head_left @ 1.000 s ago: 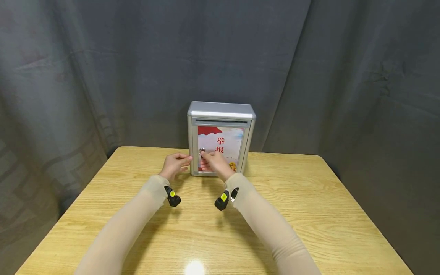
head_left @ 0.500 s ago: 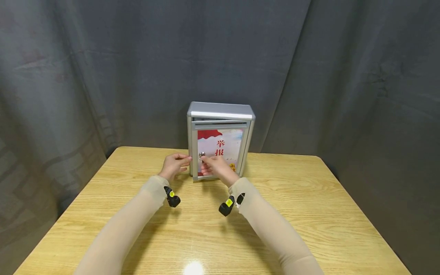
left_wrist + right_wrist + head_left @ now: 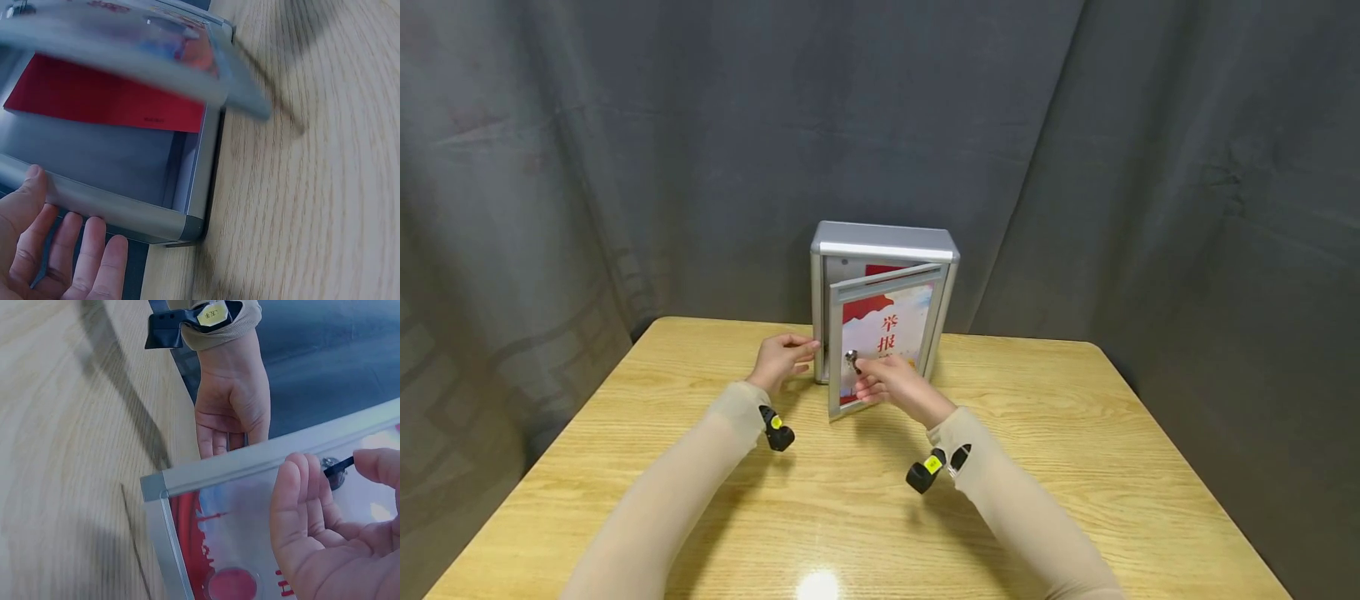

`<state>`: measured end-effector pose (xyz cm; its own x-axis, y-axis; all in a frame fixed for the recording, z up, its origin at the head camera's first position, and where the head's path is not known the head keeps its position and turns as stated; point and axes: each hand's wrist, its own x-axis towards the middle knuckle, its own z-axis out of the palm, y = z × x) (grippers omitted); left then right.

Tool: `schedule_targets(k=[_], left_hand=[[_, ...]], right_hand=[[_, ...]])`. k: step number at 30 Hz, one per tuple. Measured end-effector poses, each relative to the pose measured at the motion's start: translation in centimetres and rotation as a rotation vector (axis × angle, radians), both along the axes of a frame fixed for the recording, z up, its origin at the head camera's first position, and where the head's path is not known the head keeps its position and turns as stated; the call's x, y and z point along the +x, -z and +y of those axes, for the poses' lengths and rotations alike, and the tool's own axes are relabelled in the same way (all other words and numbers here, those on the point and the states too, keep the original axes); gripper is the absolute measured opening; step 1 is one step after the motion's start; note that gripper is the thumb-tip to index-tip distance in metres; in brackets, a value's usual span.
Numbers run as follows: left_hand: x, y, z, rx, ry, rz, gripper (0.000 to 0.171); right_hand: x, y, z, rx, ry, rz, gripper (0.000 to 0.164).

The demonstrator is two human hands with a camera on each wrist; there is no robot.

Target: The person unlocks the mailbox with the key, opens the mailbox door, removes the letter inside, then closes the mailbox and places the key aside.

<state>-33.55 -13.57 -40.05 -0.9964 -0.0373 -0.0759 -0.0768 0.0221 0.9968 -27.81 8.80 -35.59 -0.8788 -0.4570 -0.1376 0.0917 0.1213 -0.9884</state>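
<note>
A silver metal letterbox (image 3: 883, 237) with a top slot and a poster front stands upright on the table, its door (image 3: 880, 312) swung partly out on the right side. My right hand (image 3: 898, 383) pinches the black-headed key (image 3: 339, 466) between thumb and forefinger, the key sitting in the round lock (image 3: 852, 357) on the door. At the box's left side, my left hand (image 3: 782, 361) rests its thumb on the front rim, with its other fingers along the outer side wall (image 3: 150, 236). A red sheet (image 3: 106, 94) shows inside the box.
The wooden table (image 3: 737, 517) carries the box near its back edge. A grey curtain (image 3: 700, 167) hangs behind and at both sides. Black wrist cameras (image 3: 925, 472) are strapped to both sleeves. The door's lower corner (image 3: 835, 417) reaches out over the tabletop.
The door has swung from closed to partly open, its left edge coming forward as my right hand drew back with the key. My left hand has stayed put at the box's side.
</note>
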Motion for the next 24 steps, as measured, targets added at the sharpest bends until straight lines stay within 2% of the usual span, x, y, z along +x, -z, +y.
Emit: schedule_targets(k=[6,13,24], left_hand=[[0.0,-0.2,0.3,-0.007,0.016,0.007,0.03],[-0.1,-0.1,0.3,-0.007,0.021,-0.003,0.037],[-0.2,0.0,0.1,-0.012,0.027,-0.009,0.039]], right_hand=[[1.1,-0.1,2.2,0.003,-0.027,-0.012,0.038],[2.1,-0.4,4.9,0.036,-0.069,-0.045,0.04],[2.8,-0.6,9.0,0.043,-0.147,-0.047,0.017]])
